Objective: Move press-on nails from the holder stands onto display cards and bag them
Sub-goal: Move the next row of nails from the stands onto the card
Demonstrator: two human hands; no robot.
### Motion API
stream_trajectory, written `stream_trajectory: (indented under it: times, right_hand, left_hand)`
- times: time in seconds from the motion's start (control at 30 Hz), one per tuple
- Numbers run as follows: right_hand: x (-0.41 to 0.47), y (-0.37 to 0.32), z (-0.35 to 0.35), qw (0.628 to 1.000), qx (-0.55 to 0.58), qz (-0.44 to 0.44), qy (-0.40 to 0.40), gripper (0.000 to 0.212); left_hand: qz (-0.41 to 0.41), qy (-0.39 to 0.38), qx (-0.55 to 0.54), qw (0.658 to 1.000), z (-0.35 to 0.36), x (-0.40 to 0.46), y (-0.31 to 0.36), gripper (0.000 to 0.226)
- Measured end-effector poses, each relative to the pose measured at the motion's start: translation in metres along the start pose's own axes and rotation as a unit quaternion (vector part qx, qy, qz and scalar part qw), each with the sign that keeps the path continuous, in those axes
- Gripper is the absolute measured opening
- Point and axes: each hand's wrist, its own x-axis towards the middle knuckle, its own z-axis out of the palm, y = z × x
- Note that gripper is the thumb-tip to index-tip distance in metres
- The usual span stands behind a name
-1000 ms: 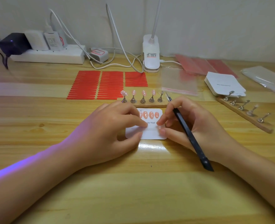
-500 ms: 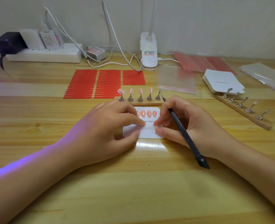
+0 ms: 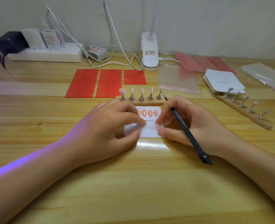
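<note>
Wooden tabletop: left hand pins the display card; right hand, gripping a pen tool, presses a press-on nail down. Featherlight, slippery, springy; best held by its edges.

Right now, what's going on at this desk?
A person is mounting press-on nails on a white display card. The left hand steadies the card; the right hand holds a black tool and presses a nail onto the lower row. Four nails remain on the near holder stand.
</note>
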Motion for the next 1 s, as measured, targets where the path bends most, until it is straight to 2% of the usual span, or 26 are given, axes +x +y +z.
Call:
stream_trajectory:
  times: [0.1,0.2,0.27,0.33,0.4,0.5,0.63,0.67,1.0]
  right_hand:
    - [-0.001,0.000,0.002,1.000,0.014,-0.011,0.024,0.025]
    - [-0.003,0.001,0.003,0.990,0.060,-0.047,0.118,0.011]
    - [-0.004,0.004,-0.001,0.982,0.084,-0.044,0.165,0.027]
    - [-0.005,0.006,-0.004,0.981,0.106,-0.026,0.159,0.051]
    - [-0.004,0.007,-0.005,0.987,0.095,-0.014,0.131,0.060]
    - [-0.005,0.006,-0.006,0.984,0.135,-0.013,0.112,0.051]
    - [-0.006,0.001,-0.007,0.985,0.137,0.018,0.107,0.018]
    - [-0.006,-0.001,-0.007,0.984,0.140,0.029,0.103,0.016]
    - [-0.006,-0.004,-0.006,0.991,0.093,0.054,0.083,0.021]
  left_hand:
    - [-0.002,-0.002,0.001,1.000,0.000,0.000,0.000,0.033]
    - [-0.003,-0.002,0.002,1.000,0.000,0.000,0.000,0.032]
    - [-0.003,-0.001,0.008,1.000,0.000,-0.001,0.000,0.033]
    - [-0.003,0.000,0.014,1.000,0.000,-0.001,0.000,0.033]
    - [-0.004,0.001,0.017,1.000,0.000,-0.001,0.000,0.032]
    - [-0.008,0.003,0.016,1.000,-0.001,-0.001,0.001,0.033]
    - [-0.010,0.004,0.019,1.000,-0.001,-0.001,0.001,0.033]
    - [-0.010,0.004,0.018,1.000,-0.001,-0.001,0.001,0.033]
    - [-0.010,0.004,0.013,1.000,0.000,-0.001,0.001,0.033]
